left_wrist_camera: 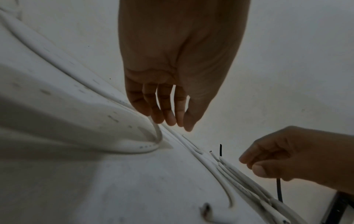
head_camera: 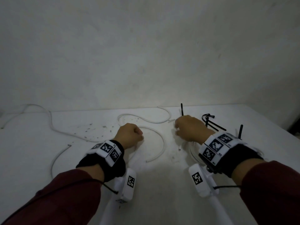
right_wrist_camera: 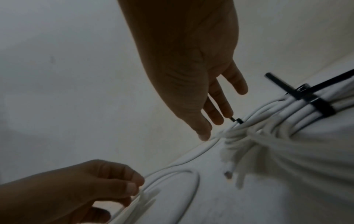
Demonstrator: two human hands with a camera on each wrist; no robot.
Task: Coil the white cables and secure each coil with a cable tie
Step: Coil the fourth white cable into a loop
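Our left hand (head_camera: 129,135) pinches a loose white cable (head_camera: 159,143) mid-counter; our right hand (head_camera: 191,129) holds the coil (right_wrist_camera: 268,121) and a black cable tie (head_camera: 182,109) near the far edge. Slack grip risks unwinding

A white, matte table top (head_camera: 162,184) fills the lower half of the head view, scuffed and dusty. Small dark specks of debris (head_camera: 95,129) lie scattered across its left centre. A rough, pale grey plaster wall (head_camera: 146,54) fills the upper half, meeting the table's far edge
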